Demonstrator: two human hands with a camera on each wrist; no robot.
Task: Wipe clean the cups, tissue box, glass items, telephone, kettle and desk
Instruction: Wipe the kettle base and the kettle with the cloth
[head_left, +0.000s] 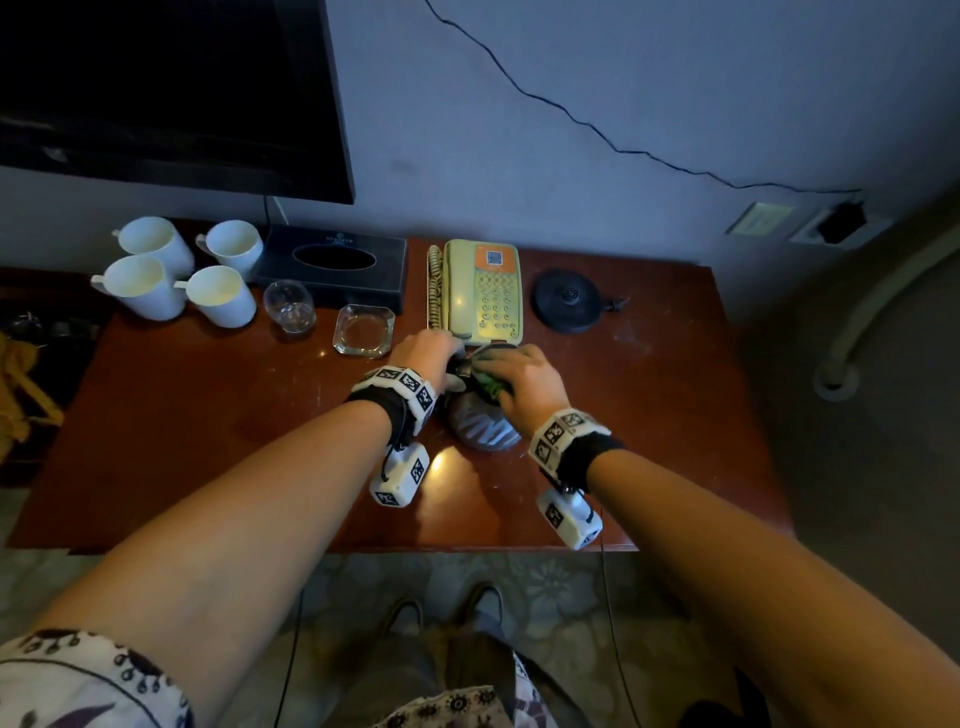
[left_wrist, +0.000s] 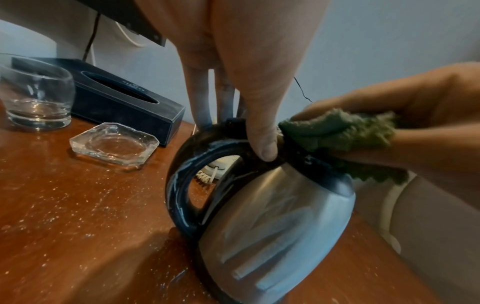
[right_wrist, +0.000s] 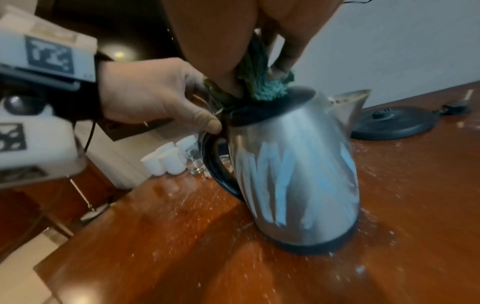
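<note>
— Steel and black plastic: the kettle (right_wrist: 293, 164) stands on its own base on the desk (head_left: 208, 441), directly under both hands, just in front of the telephone (head_left: 480, 291). Its long axis runs upright, with a slight lean in the wrist views that may be only the lens.

— Which hand has what?

— The person's left hand (left_wrist: 249, 67) is curled round the top of the handle (left_wrist: 182, 185), thumb pressed where handle meets lid. The right hand (head_left: 524, 384) is bunched round a green cloth (left_wrist: 337, 133) and presses it down onto the black lid (right_wrist: 272, 109).

— So what does the next stroke turn on?

— The lid lies straight below the right palm, and the spout (right_wrist: 350, 102) points away from the handle, toward the round power base (head_left: 566, 299) sitting well apart. Probably the cloth has to travel down the steel wall, which shows pale smears, while the left hand steadies from the handle side.

— And the surface?

— Glossy red-brown wood, speckled with pale flecks or droplets; it looks unwiped, though that is a judgement.

— The rest of the room?

— Four white cups (head_left: 182, 275), a glass tumbler (head_left: 289, 306), a glass ashtray (head_left: 363, 330) and a dark tissue box (head_left: 332, 265) line the back left beneath a dark screen (head_left: 166, 93); a thin cable (head_left: 571, 119) crosses the pale wall to a socket (head_left: 841, 223).
</note>
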